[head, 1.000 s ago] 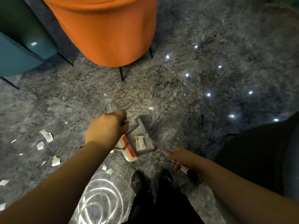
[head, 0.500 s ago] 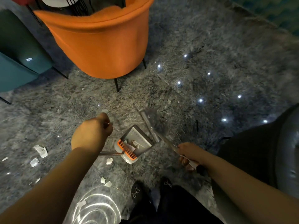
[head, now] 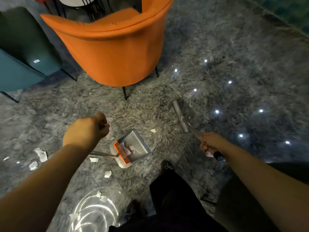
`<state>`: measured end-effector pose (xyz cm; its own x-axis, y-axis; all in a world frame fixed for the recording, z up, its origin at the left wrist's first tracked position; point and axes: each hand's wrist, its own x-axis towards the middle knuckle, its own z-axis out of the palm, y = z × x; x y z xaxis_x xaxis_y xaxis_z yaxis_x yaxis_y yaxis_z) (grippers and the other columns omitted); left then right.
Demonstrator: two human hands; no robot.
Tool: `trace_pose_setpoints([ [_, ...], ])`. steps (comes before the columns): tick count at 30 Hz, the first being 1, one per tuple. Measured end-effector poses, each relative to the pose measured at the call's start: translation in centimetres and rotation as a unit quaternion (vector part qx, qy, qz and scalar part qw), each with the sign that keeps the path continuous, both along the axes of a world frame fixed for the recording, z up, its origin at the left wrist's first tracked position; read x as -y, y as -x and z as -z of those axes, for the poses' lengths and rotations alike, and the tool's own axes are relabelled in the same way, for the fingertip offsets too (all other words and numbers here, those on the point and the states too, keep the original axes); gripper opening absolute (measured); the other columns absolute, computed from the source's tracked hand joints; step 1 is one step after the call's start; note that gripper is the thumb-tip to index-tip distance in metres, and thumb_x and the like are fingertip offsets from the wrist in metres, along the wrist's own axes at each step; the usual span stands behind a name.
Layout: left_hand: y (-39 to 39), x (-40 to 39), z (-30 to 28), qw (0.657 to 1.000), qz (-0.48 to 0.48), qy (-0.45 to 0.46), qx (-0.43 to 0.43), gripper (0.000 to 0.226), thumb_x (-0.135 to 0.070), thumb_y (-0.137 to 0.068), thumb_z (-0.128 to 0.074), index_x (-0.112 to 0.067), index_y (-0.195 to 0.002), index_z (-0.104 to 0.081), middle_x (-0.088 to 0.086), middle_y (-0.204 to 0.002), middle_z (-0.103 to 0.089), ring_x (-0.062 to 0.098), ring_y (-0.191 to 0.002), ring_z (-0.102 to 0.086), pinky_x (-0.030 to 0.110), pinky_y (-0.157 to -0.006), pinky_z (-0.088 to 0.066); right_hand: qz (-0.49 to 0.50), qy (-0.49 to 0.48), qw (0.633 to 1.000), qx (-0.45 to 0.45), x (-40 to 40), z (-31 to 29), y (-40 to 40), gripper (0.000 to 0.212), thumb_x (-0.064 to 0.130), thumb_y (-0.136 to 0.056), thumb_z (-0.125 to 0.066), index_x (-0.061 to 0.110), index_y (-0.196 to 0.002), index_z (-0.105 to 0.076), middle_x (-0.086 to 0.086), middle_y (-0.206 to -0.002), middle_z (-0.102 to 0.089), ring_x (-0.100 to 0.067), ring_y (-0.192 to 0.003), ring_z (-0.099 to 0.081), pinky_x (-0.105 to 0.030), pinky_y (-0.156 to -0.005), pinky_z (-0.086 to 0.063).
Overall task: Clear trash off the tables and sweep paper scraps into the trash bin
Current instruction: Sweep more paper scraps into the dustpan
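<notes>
A grey dustpan [head: 133, 149] with an orange comb edge stands on the glossy grey floor, a few paper scraps lying inside it. My left hand [head: 87, 130] is curled in a fist above and left of the pan, gripping the top of its metal handle [head: 102, 154]. My right hand [head: 210, 144] grips the broom handle. The grey broom head [head: 180, 116] rests on the floor to the right of the pan, apart from it. One white scrap [head: 153, 130] lies between pan and broom head. More paper scraps [head: 41, 154] are scattered at the left and near my feet.
An orange tub chair [head: 113, 47] on thin black legs stands just beyond the pan. Teal furniture [head: 18, 64] fills the left edge. A small round table [head: 78, 1] shows behind the chair. My dark shoes [head: 167, 166] are below the pan. Ceiling lights reflect in the floor at the right.
The broom head has swung away from the dustpan to the right and my right hand moved right with it. The view has tilted up, showing more of the chair.
</notes>
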<state>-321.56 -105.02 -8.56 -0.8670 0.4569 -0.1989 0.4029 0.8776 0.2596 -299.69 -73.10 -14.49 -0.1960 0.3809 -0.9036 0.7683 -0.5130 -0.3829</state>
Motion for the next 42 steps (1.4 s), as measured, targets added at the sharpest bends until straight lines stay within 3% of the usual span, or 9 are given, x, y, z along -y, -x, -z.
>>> trace_pose_setpoints([
  [3, 1.8, -1.9, 0.0, 1.0, -0.014, 0.011, -0.008, 0.013, -0.037, -0.086, -0.071, -0.027, -0.088, -0.063, -0.002, -0.074, -0.065, 0.022, -0.065, -0.049, 0.029, -0.057, -0.04, -0.004, 0.005, 1.0, 0.009, -3.8, 0.6, 2.3, 0.026, 0.003, -0.099, -0.041, 0.005, -0.074, -0.045, -0.009, -0.05, -0.037, -0.013, -0.027, -0.035, -0.013, -0.031, -0.028],
  [6, 3.0, -3.2, -0.2, 1.0, -0.01, 0.015, -0.02, 0.013, -0.036, -0.083, -0.073, -0.028, -0.085, -0.063, -0.002, -0.07, -0.063, 0.026, -0.064, -0.056, 0.028, -0.056, -0.041, -0.026, -0.001, 0.999, 0.018, -6.9, 1.4, 4.4, 0.022, -0.001, -0.097, -0.041, 0.003, -0.077, -0.047, -0.01, -0.061, -0.039, -0.016, -0.046, -0.035, -0.015, -0.031, -0.03],
  [10, 3.1, -4.3, -0.1, 0.998, -0.002, 0.044, -0.035, 0.013, -0.036, -0.082, -0.074, -0.028, -0.084, -0.065, 0.003, -0.075, -0.071, 0.032, -0.069, -0.065, 0.028, -0.054, -0.039, -0.057, -0.004, 0.998, 0.033, -10.0, 3.6, 6.7, 0.017, 0.003, -0.097, -0.043, 0.005, -0.081, -0.049, -0.01, -0.064, -0.044, -0.015, -0.051, -0.037, -0.021, -0.039, -0.035],
  [14, 2.9, -4.7, -0.1, 0.997, -0.008, 0.064, -0.031, 0.013, -0.038, -0.083, -0.072, -0.029, -0.083, -0.063, 0.003, -0.076, -0.07, 0.032, -0.07, -0.065, 0.028, -0.054, -0.04, -0.163, -0.015, 0.984, 0.072, -10.9, 5.9, 8.3, 0.011, 0.007, -0.098, -0.041, 0.005, -0.091, -0.05, -0.012, -0.067, -0.044, -0.019, -0.053, -0.038, -0.022, -0.04, -0.035],
  [18, 2.8, -4.7, 0.1, 0.997, 0.0, 0.064, -0.031, 0.015, -0.04, -0.083, -0.071, -0.029, -0.086, -0.063, 0.003, -0.075, -0.07, 0.032, -0.069, -0.065, 0.032, -0.056, -0.049, -0.275, -0.012, 0.957, 0.093, -8.5, 7.3, 9.0, 0.02, 0.006, -0.096, -0.038, 0.001, -0.085, -0.054, -0.014, -0.065, -0.048, -0.02, -0.053, -0.041, -0.026, -0.043, -0.035],
  [21, 2.9, -4.3, 0.3, 0.997, -0.001, 0.068, -0.035, 0.016, -0.041, -0.083, -0.071, -0.029, -0.088, -0.063, 0.005, -0.076, -0.07, 0.033, -0.069, -0.065, 0.033, -0.056, -0.05, -0.321, -0.015, 0.943, 0.09, -5.2, 6.9, 9.1, 0.019, 0.005, -0.096, -0.034, -0.001, -0.109, -0.047, -0.014, -0.058, -0.05, -0.017, -0.041, -0.046, -0.024, -0.04, -0.037],
  [24, 3.1, -3.3, 0.4, 0.997, -0.004, 0.066, -0.035, 0.016, -0.042, -0.083, -0.07, -0.028, -0.087, -0.062, 0.006, -0.076, -0.069, 0.034, -0.069, -0.065, 0.034, -0.056, -0.05, -0.346, -0.003, 0.936, 0.071, -2.1, 5.6, 9.0, 0.026, 0.006, -0.098, -0.034, 0.001, -0.122, -0.041, -0.011, -0.058, -0.05, -0.017, -0.046, -0.047, -0.027, -0.042, -0.039],
  [35, 2.5, -1.8, 0.5, 0.999, 0.006, 0.038, -0.033, 0.016, -0.04, -0.088, -0.065, -0.025, -0.093, -0.06, 0.004, -0.084, -0.069, 0.034, -0.076, -0.064, 0.032, -0.057, -0.047, -0.377, 0.103, 0.92, 0.005, 7.5, 3.3, 10.2, 0.013, 0.01, -0.1, -0.04, 0.011, -0.111, -0.046, -0.011, -0.065, -0.049, -0.014, -0.047, -0.042, -0.023, -0.043, -0.038],
  [42, 1.7, 0.1, 0.2, 0.999, 0.017, 0.02, -0.025, 0.016, -0.037, -0.091, -0.061, -0.023, -0.098, -0.059, 0.004, -0.082, -0.068, 0.031, -0.073, -0.062, 0.028, -0.055, -0.037, -0.372, 0.083, 0.925, -0.005, 8.6, 1.4, 10.1, 0.007, 0.012, -0.1, -0.046, 0.012, -0.103, -0.052, -0.011, -0.063, -0.049, -0.009, -0.034, -0.043, -0.017, -0.035, -0.037],
])
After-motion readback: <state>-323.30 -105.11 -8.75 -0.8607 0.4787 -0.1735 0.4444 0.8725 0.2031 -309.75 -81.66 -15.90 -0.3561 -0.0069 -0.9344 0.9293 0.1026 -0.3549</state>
